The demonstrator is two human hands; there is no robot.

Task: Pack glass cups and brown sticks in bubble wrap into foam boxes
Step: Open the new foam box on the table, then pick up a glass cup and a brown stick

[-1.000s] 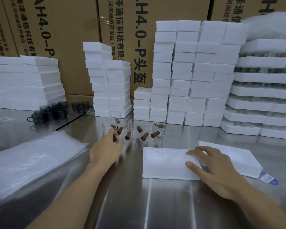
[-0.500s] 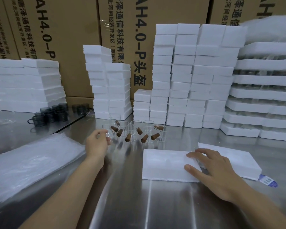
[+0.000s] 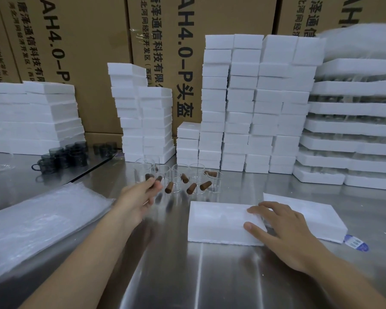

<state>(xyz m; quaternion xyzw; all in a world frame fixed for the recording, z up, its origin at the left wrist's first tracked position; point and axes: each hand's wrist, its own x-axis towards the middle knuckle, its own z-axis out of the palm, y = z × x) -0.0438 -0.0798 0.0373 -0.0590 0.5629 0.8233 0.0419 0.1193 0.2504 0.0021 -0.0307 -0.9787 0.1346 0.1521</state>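
Observation:
A row of clear glass cups (image 3: 188, 175) stands mid-table with several brown sticks (image 3: 191, 188) leaning in and around them. My left hand (image 3: 138, 197) reaches to the left end of the row, and its fingertips pinch a brown stick (image 3: 149, 176) beside the leftmost cup (image 3: 142, 170). In front lies a white foam box (image 3: 218, 221), with my right hand (image 3: 283, 230) resting on its right end, fingers spread, thumb against the front edge. A second foam piece (image 3: 310, 215) lies just behind and to the right. A stack of bubble wrap sheets (image 3: 38, 221) lies at the left.
Tall stacks of white foam boxes (image 3: 243, 103) line the back and both sides in front of cardboard cartons (image 3: 87, 52). Dark grey glass mugs (image 3: 62, 155) stand at back left. A blue label (image 3: 355, 243) lies right of the foam pieces. The table is bare steel (image 3: 210, 275).
My left hand drew back from the cups half a second ago and has now reached forward to the sticks again. My right hand has stayed on the foam box.

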